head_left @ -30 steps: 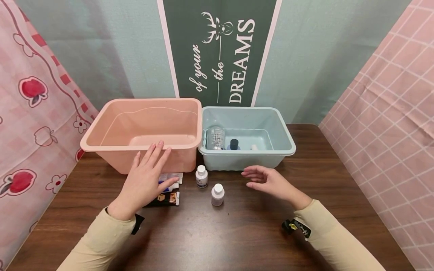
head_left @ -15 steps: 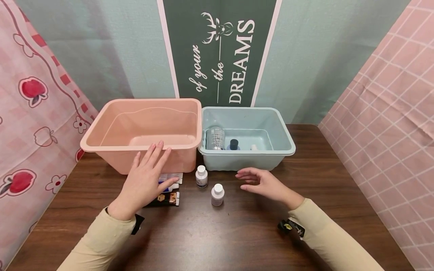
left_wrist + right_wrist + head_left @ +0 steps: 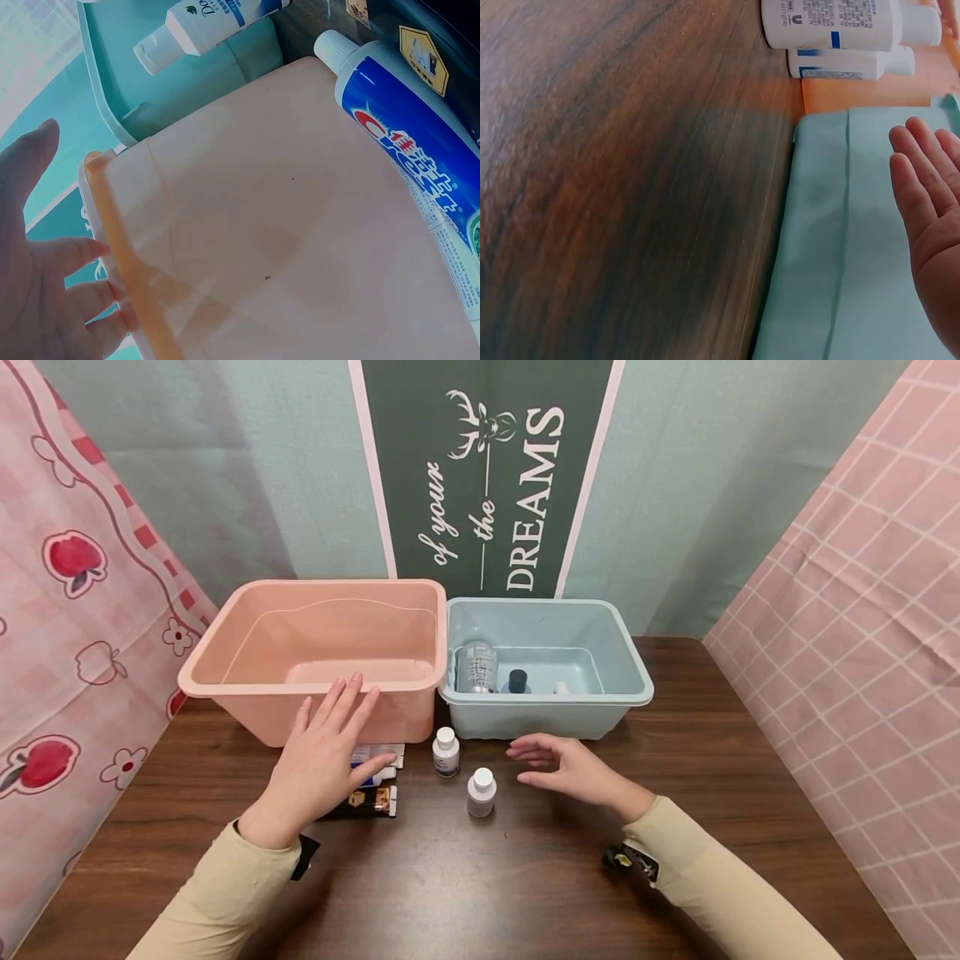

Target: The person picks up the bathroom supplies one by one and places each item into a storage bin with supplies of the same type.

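Observation:
My left hand [image 3: 318,764] is spread, its fingertips at the front rim of the pink bin [image 3: 315,689]. Below it on the table lie a blue-and-white toothpaste tube [image 3: 409,142], a dark tube [image 3: 375,800] and a pale one [image 3: 388,752], partly hidden by the hand. Two small white bottles with white caps stand upright between the hands: one bottle [image 3: 446,753] near the bins, the other bottle [image 3: 482,793] closer to me. My right hand [image 3: 566,767] hovers to the right of the bottles with relaxed, slightly bent fingers and nothing in them.
A light blue bin [image 3: 540,714] stands against the pink one. Inside it are a clear bottle [image 3: 477,667] on its side, a dark-capped bottle [image 3: 517,681] and a white cap [image 3: 562,687]. Curtains close in the back and both sides of the wooden table [image 3: 480,893].
My right hand has moved left and slightly toward me, closer to the white bottles. The left hand has stayed in place.

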Demonstrator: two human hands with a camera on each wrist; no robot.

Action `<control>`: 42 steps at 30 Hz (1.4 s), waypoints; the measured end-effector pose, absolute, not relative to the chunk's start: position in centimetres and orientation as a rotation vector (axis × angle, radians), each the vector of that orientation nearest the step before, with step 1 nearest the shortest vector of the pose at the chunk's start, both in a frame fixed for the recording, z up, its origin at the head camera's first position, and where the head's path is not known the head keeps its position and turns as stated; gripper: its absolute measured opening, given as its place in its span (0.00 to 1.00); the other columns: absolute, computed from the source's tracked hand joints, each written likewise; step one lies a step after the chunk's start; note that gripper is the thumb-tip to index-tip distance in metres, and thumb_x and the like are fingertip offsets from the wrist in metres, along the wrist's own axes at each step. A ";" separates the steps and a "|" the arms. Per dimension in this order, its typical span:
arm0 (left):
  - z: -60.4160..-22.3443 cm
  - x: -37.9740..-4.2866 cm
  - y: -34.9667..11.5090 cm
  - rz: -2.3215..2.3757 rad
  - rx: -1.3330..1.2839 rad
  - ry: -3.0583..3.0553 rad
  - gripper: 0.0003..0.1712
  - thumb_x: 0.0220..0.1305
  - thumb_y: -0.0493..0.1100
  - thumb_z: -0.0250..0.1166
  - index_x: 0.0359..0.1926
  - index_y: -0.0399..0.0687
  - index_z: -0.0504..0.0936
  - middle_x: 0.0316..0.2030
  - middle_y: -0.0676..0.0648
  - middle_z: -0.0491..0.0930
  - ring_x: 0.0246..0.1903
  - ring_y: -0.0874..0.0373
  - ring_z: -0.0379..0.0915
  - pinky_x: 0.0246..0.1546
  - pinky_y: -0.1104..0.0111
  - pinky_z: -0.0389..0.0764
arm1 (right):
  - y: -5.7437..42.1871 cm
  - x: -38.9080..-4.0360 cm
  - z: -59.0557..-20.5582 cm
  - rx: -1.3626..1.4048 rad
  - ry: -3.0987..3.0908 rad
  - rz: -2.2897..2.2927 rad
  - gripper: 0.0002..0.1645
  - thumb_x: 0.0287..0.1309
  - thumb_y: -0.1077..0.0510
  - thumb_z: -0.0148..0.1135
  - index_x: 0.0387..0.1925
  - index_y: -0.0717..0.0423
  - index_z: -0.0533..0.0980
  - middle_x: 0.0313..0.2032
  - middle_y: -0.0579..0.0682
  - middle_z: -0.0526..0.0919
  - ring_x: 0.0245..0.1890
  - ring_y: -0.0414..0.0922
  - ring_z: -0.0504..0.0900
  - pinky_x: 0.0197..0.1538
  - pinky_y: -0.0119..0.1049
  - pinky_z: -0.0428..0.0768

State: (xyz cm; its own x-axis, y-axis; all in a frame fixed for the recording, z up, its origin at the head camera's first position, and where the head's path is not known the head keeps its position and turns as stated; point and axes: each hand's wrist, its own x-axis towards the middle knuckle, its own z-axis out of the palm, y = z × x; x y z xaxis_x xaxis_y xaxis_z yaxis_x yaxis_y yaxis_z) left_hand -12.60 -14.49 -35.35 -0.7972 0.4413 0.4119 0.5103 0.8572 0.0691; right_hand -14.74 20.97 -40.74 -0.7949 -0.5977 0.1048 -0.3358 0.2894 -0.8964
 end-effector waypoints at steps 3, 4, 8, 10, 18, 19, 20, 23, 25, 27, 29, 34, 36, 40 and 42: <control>-35.3 -12.6 -14.5 -0.246 -0.708 -2.646 0.48 0.54 0.67 0.57 0.68 0.41 0.61 0.68 0.37 0.54 0.68 0.44 0.46 0.62 0.42 0.47 | 20.7 -14.7 -40.8 -0.863 2.306 -1.490 0.26 0.54 0.60 0.66 0.53 0.67 0.72 0.49 0.65 0.78 0.50 0.60 0.77 0.52 0.46 0.75; -35.3 -12.6 -14.5 -0.245 -0.708 -2.647 0.48 0.54 0.67 0.58 0.68 0.41 0.61 0.68 0.37 0.54 0.68 0.44 0.46 0.62 0.42 0.47 | 20.6 -14.7 -40.8 -0.865 2.310 -1.479 0.27 0.54 0.60 0.66 0.53 0.67 0.71 0.49 0.65 0.78 0.50 0.60 0.77 0.52 0.44 0.75; -35.3 -12.6 -14.5 -0.245 -0.706 -2.654 0.48 0.54 0.66 0.59 0.68 0.41 0.61 0.69 0.38 0.54 0.68 0.44 0.45 0.62 0.42 0.47 | 20.2 -14.7 -40.9 -0.887 2.319 -1.444 0.28 0.53 0.59 0.67 0.54 0.67 0.71 0.49 0.63 0.78 0.49 0.57 0.78 0.52 0.41 0.75; -35.3 -12.6 -14.5 -0.244 -0.705 -2.658 0.49 0.54 0.66 0.59 0.68 0.41 0.61 0.69 0.38 0.53 0.68 0.44 0.45 0.62 0.42 0.47 | 20.0 -14.7 -41.0 -0.911 2.322 -1.431 0.28 0.53 0.59 0.67 0.54 0.67 0.71 0.49 0.62 0.79 0.49 0.57 0.78 0.52 0.40 0.75; -35.2 -12.4 -14.4 -0.238 -0.700 -2.669 0.49 0.53 0.65 0.61 0.68 0.41 0.60 0.69 0.37 0.54 0.68 0.44 0.45 0.62 0.43 0.47 | 19.3 -14.4 -40.9 -0.920 2.305 -1.411 0.27 0.53 0.60 0.67 0.54 0.67 0.71 0.49 0.60 0.79 0.49 0.56 0.78 0.52 0.42 0.75; -35.2 -12.4 -14.4 -0.238 -0.700 -2.669 0.49 0.53 0.65 0.61 0.68 0.41 0.60 0.68 0.37 0.54 0.68 0.44 0.45 0.62 0.43 0.47 | 19.2 -14.4 -40.9 -0.918 2.302 -1.412 0.27 0.53 0.61 0.67 0.54 0.67 0.71 0.49 0.60 0.79 0.50 0.56 0.78 0.52 0.43 0.75; -35.2 -12.4 -14.4 -0.238 -0.701 -2.668 0.49 0.53 0.65 0.61 0.68 0.41 0.60 0.68 0.37 0.54 0.68 0.44 0.45 0.62 0.43 0.47 | 19.2 -14.4 -40.9 -0.916 2.298 -1.415 0.27 0.53 0.61 0.67 0.54 0.67 0.71 0.49 0.60 0.79 0.50 0.55 0.78 0.52 0.43 0.75; -35.2 -12.5 -14.4 -0.239 -0.701 -2.667 0.49 0.53 0.65 0.61 0.68 0.41 0.60 0.69 0.37 0.54 0.68 0.44 0.45 0.62 0.43 0.47 | 19.0 -14.4 -41.1 -0.920 2.277 -1.434 0.28 0.52 0.62 0.67 0.54 0.68 0.71 0.49 0.60 0.79 0.50 0.55 0.78 0.52 0.44 0.75; -35.2 -12.5 -14.5 -0.240 -0.701 -2.668 0.49 0.53 0.65 0.61 0.68 0.41 0.60 0.69 0.37 0.53 0.68 0.44 0.45 0.62 0.43 0.46 | 18.9 -14.5 -41.4 -0.929 2.262 -1.446 0.28 0.52 0.63 0.67 0.54 0.69 0.71 0.49 0.59 0.79 0.50 0.54 0.78 0.52 0.44 0.75; -35.2 -12.5 -14.5 -0.241 -0.701 -2.667 0.49 0.53 0.65 0.61 0.68 0.41 0.60 0.69 0.37 0.53 0.68 0.44 0.45 0.62 0.43 0.46 | 18.7 -14.5 -41.6 -0.933 2.256 -1.450 0.28 0.51 0.63 0.68 0.54 0.69 0.70 0.49 0.59 0.79 0.50 0.54 0.78 0.52 0.43 0.75; -35.2 -12.5 -14.5 -0.241 -0.702 -2.664 0.49 0.53 0.65 0.61 0.68 0.41 0.60 0.69 0.37 0.53 0.68 0.44 0.45 0.62 0.43 0.47 | 18.5 -14.6 -41.7 -0.934 2.258 -1.445 0.29 0.51 0.63 0.68 0.54 0.70 0.70 0.49 0.58 0.79 0.50 0.53 0.78 0.52 0.41 0.76; -35.3 -12.5 -14.4 -0.247 -0.705 -2.657 0.49 0.53 0.65 0.61 0.68 0.41 0.60 0.68 0.37 0.54 0.68 0.44 0.45 0.62 0.43 0.47 | 18.1 -14.5 -41.8 -0.934 2.269 -1.414 0.30 0.51 0.63 0.68 0.55 0.69 0.70 0.51 0.57 0.78 0.50 0.48 0.79 0.51 0.37 0.76; -35.3 -12.5 -14.4 -0.248 -0.703 -2.658 0.49 0.53 0.65 0.61 0.68 0.41 0.60 0.68 0.37 0.54 0.68 0.44 0.44 0.62 0.42 0.47 | 17.9 -14.5 -41.9 -0.940 2.261 -1.406 0.31 0.51 0.63 0.68 0.55 0.70 0.69 0.51 0.57 0.78 0.50 0.47 0.79 0.51 0.37 0.76; -35.3 -12.5 -14.5 -0.249 -0.701 -2.663 0.49 0.53 0.65 0.61 0.68 0.41 0.60 0.69 0.37 0.53 0.69 0.44 0.44 0.62 0.43 0.47 | 17.5 -14.4 -42.1 -0.935 2.242 -1.401 0.31 0.50 0.63 0.69 0.55 0.69 0.70 0.51 0.57 0.78 0.49 0.45 0.79 0.52 0.36 0.75; -35.3 -12.4 -14.5 -0.251 -0.701 -2.665 0.49 0.53 0.65 0.61 0.68 0.41 0.60 0.69 0.37 0.53 0.69 0.44 0.44 0.62 0.43 0.47 | 17.3 -14.3 -42.3 -0.946 2.243 -1.392 0.32 0.49 0.62 0.69 0.55 0.69 0.70 0.50 0.56 0.78 0.49 0.44 0.79 0.51 0.35 0.76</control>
